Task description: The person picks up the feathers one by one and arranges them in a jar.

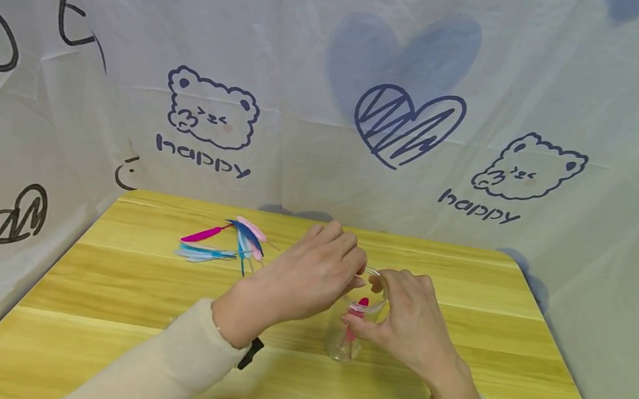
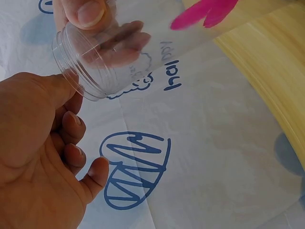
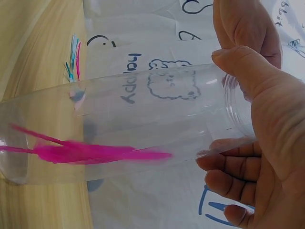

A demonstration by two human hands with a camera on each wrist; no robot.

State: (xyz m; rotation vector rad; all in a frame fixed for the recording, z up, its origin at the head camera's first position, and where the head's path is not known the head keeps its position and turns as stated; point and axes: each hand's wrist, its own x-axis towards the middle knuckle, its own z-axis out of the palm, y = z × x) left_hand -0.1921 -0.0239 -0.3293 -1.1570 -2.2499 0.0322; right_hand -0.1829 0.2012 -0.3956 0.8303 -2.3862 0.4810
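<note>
Flanking the jar [image 1: 341, 346] — both hands [image 1: 319, 267] [image 1: 413, 321] curled

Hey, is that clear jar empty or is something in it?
Not empty: pink feathers are inside the clear jar, visible through its wall in all three views.

Reads "happy" twice in dark blue on the cloth [image 1: 309, 63]: once beneath the left bear drawing [image 1: 212, 109], and once, slanted, beneath the right bear drawing [image 1: 530, 168]. Toward the left, shows a black E-shaped letter, with other black strokes too cut off to read. In the right wrist view, repeats "happy" sideways, seen partly through the clear jar [image 3: 190, 114], with lettering at the top right corner too partial to read surely. In the left wrist view, shows "happy" sideways again, somewhat blurred.
</note>
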